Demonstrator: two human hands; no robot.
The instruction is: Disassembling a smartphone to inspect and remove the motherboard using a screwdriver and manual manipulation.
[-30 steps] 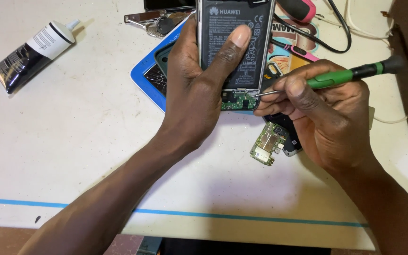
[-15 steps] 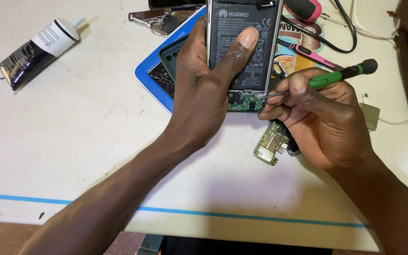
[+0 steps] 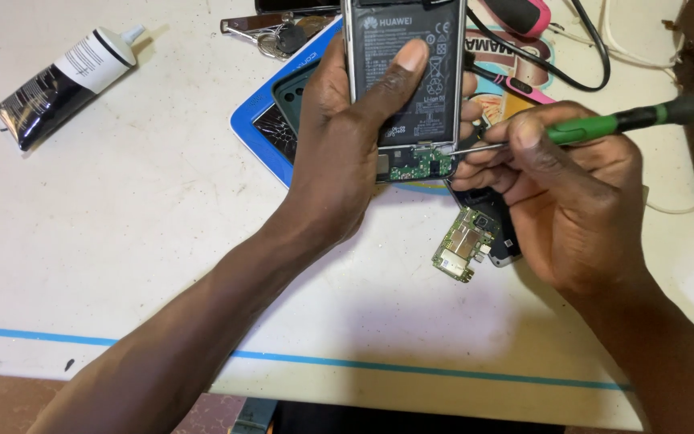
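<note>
Opened phone [image 3: 406, 88], long axis running away from you above the desk [image 3: 146, 241], gripped in your left hand [image 3: 347, 153], while your right hand [image 3: 564, 185], clenched on the green screwdriver [image 3: 604, 124], brings its tip from the right onto the phone's near-end board.

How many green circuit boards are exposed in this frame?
2. One small board sits at the bottom end of the opened phone held in the left hand; one loose board lies on the table below the right hand. Others may be hidden.
</note>
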